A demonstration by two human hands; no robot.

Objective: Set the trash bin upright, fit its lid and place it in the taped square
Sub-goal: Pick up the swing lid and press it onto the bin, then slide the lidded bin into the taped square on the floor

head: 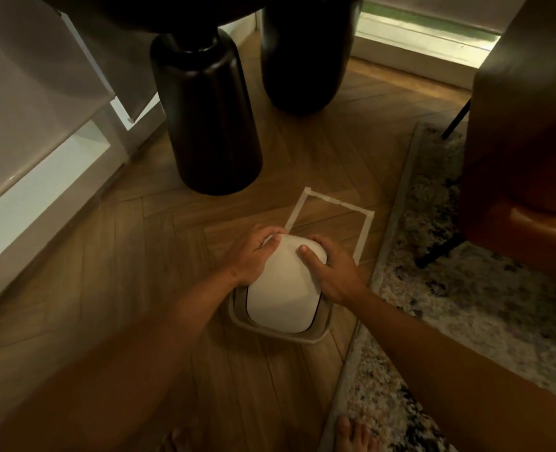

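Both hands are clamped on the far end of the white domed plastic bin (284, 283): the left hand (253, 254) is wrapped round its far-left side, the right hand (330, 272) is pressed on its far-right side with the thumb laid across the top. The fingers of both hands are curled behind the bin's far end and are hidden there.

The bin is seen nearly end-on from above, so whether it is lying, tilted or inverted cannot be told. Its long axis runs near to far; the rounded closed end points far, toward the tape. At its near end a grey-beige squarish plastic rim piece (279, 334) flares out around it; whether this is the lid or the bin's own collar cannot be told. Any opening is hidden.

The bin sits on the herringbone wooden floor (107, 288), just near of the pale masking-tape square (332, 220). The near side of the square is covered by the hands and the bin, so overlap cannot be judged.

Further out: a speckled grey rug (465, 305) at right, two dark rounded cylindrical furniture legs (204, 125) at far, a brown leather chair (524, 141) cut off at far right, bare toes (351, 433) at the near edge.
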